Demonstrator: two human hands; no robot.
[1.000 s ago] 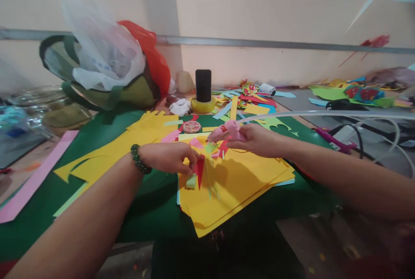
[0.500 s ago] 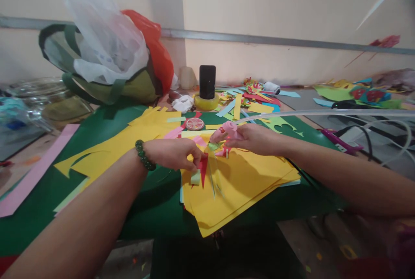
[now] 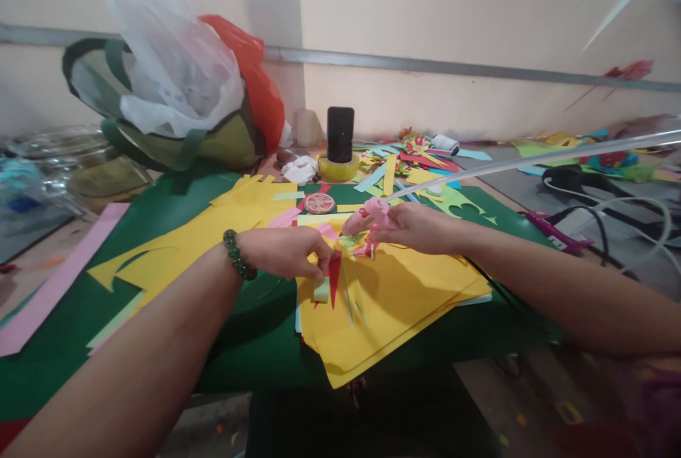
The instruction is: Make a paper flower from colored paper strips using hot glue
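My right hand (image 3: 428,227) is wrapped round a pink hot glue gun (image 3: 368,217), its nozzle pointing down and left. A long clear glue stick (image 3: 494,169) sticks out of the gun's back to the right. Small green and pink paper pieces (image 3: 350,239) lie under the nozzle; whether it touches them I cannot tell. My left hand (image 3: 290,252), a green bead bracelet (image 3: 237,254) on its wrist, pinches at a red paper piece (image 3: 335,275). A curled pale green paper strip (image 3: 321,291) shows below these fingers. Beneath both hands lies a stack of yellow paper sheets (image 3: 394,309).
Cut yellow paper (image 3: 186,252) and a pink strip (image 3: 69,274) cover the green mat's left. A phone (image 3: 340,133) stands in a yellow tape roll (image 3: 339,171). Behind are a bag (image 3: 213,149) and coloured scraps (image 3: 391,174); cables and a purple power strip (image 3: 558,232) are right.
The glue stick's free end has swung upward on the right. Both hands and the paper under them stay nearly where they were.
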